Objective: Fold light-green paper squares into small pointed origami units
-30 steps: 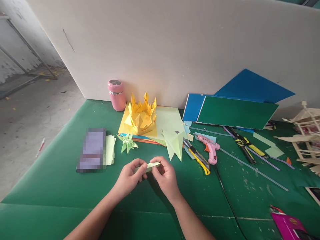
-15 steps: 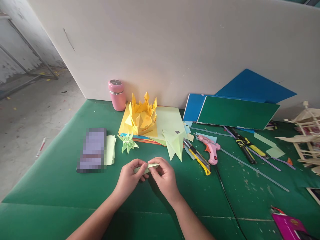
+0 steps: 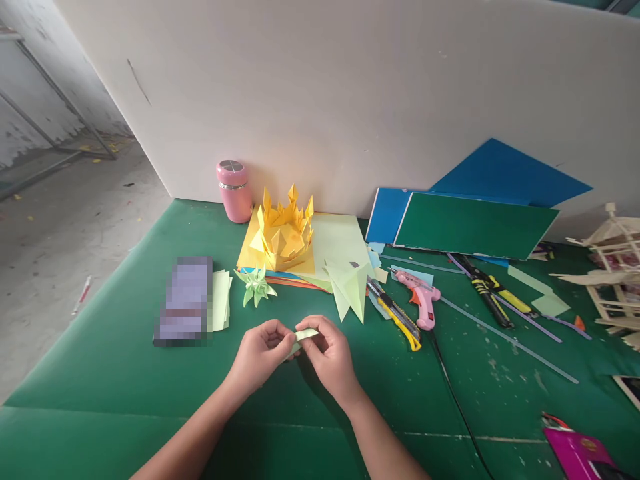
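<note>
Between my two hands is a small piece of pale green folded paper [image 3: 306,335], partly hidden by the fingers. My left hand [image 3: 265,350] is closed on its left end, thumb on top. Fingers of my right hand [image 3: 326,353] pinch its right part, and a pointed end sticks out above them. Just beyond my left hand lies a pale green paper flower [image 3: 257,285]. Past my right hand are pointed pale green folded papers [image 3: 349,287]. Farther back, a yellow paper crown [image 3: 286,240] sits on a stack of coloured sheets [image 3: 340,233].
On the left are a phone-like blurred object [image 3: 185,300], pale green paper slips [image 3: 221,300] and a pink flask [image 3: 235,191]. To the right lie a yellow utility knife [image 3: 397,317], a pink glue gun [image 3: 424,301] with its cord, black-yellow pliers [image 3: 487,293] and a purple pouch [image 3: 577,450].
The folded paper has tilted and shows more of its surface between my fingers. My left fingers have shifted slightly; both hands stay in nearly the same place.
</note>
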The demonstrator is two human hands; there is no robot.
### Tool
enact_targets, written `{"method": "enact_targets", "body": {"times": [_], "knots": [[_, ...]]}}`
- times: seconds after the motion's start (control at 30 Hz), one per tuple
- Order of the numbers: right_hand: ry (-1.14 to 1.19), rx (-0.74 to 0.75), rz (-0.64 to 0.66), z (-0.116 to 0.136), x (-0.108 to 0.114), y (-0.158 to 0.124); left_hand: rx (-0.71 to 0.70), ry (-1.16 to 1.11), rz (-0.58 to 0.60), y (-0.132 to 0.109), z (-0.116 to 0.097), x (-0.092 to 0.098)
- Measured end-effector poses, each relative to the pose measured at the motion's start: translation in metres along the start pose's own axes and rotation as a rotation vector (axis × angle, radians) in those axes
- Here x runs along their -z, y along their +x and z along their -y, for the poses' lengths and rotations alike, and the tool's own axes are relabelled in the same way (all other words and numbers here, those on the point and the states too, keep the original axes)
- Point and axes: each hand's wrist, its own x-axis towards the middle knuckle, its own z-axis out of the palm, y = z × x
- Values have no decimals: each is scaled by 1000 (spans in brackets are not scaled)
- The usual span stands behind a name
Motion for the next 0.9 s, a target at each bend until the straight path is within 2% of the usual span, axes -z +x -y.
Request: {"method": "enact_targets", "body": {"times": [0.13,0.3,0.57,0.8,0.9], "knots": [[-28,64,25,1,2,1,18,-14,56,1,-1,1],[-21,98,37,2,2,1,-11,0,56,2,5,0],[-1,-28,-13,3,-2,1,-34,40,20,0,10,0],[-158,44,-103,1,-2,1,-30,8,41,-1,10,-2],[-134,-1,-106,-1,-2,0,1,-46,25,-1,10,-3]]}}
